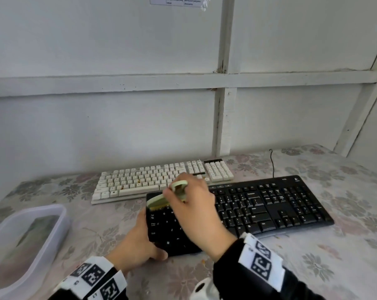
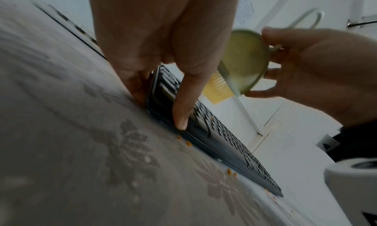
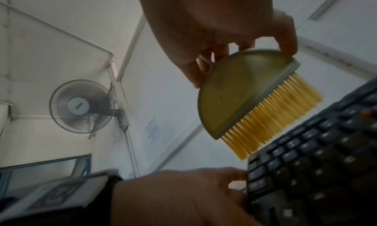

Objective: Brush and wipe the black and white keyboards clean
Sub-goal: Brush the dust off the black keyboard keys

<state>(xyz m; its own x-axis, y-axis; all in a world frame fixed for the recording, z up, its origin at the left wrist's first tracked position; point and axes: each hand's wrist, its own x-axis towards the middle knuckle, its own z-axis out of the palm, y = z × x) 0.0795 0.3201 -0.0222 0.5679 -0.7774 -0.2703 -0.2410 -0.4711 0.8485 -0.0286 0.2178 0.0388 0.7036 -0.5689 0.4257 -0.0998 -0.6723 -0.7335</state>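
Counter [image 1: 313, 267]: floral cloth, orange crumbs [image 2: 188, 143], white panelled wall [image 1: 96, 50]. Left hand [image 1: 137, 245] grips black keyboard [image 1: 269, 208]; right hand [image 1: 196, 213] holds brush [image 3: 244, 100].

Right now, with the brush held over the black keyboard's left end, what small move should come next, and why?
Probably lower the brush and sweep along the black keyboard. The right hand grips it with bristles just above the keys, the left hand steadies the left edge, and orange crumbs lie nearby.

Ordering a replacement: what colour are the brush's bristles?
Yellow bristles, on a pale green brush; clearest in the right wrist view.
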